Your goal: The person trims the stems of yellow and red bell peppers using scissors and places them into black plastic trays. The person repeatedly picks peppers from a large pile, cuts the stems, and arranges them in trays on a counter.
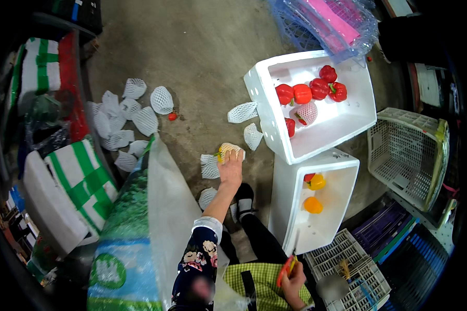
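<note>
My left hand (pixel 230 168) reaches down over the floor, its fingers on a yellow bell pepper (pixel 220 154) that is partly wrapped in a white foam net sleeve (pixel 232 147). Beside it is another foam net (pixel 209 166). Low in the view, in front of my checked apron (pixel 237 274), my right hand (pixel 294 280) grips a pair of snips (pixel 285 269) with red and yellow handles, blades pointing away from me. In the upper white foam box (pixel 340 126) are several red bell peppers (pixel 320 89), one in a net (pixel 307 113). The lower foam box (pixel 315 237) holds yellow peppers (pixel 313 205) and a red one (pixel 308 177).
Foam nets (pixel 116 114) lie piled on the concrete floor at left, near a small red piece (pixel 172 116). A large printed plastic bag (pixel 128 248) stands at my left. Plastic crates (pixel 404 155) stand at right; a blue mesh crate (pixel 299 27) sits at the top.
</note>
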### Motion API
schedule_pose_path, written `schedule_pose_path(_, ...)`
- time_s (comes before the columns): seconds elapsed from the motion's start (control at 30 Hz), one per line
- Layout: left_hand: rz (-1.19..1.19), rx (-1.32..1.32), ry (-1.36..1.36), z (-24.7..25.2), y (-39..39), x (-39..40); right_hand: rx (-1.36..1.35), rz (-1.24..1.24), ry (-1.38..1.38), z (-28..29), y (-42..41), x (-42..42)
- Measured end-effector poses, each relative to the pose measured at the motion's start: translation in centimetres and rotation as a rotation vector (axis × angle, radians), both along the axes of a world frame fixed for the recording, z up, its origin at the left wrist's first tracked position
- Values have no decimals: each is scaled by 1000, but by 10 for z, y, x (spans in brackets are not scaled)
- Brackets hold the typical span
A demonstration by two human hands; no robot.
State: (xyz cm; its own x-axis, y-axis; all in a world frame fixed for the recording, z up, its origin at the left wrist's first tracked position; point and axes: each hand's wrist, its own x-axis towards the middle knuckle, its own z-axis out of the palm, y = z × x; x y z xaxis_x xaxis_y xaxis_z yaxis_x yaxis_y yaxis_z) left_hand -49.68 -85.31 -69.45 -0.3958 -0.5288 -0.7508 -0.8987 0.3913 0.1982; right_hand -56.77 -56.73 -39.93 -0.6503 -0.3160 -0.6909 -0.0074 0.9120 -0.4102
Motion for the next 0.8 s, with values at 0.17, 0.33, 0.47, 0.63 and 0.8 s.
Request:
schedule_pose_path(0.17, -241, -183, -67, -112, 24, -5, -150, -279, -47, -9, 29, -5)
schedule_pose_path(0.33, -219, -140, 50, -132, 11, 19, -90, -295, 88, -9, 6, -4)
schedule_pose_path(0.47, 826, -4, 184, -71, -2, 33, -44, -171, 74, -5, -9, 0)
schedule_pose_path(0.63, 2003, 867, 620, 25, 23, 38, -63, -42, 44, -1, -33, 4)
schedule_pose_path(0.8, 2102, 1103, 887, 185, 19, 12, -283, -249, -175, 4, -52, 7)
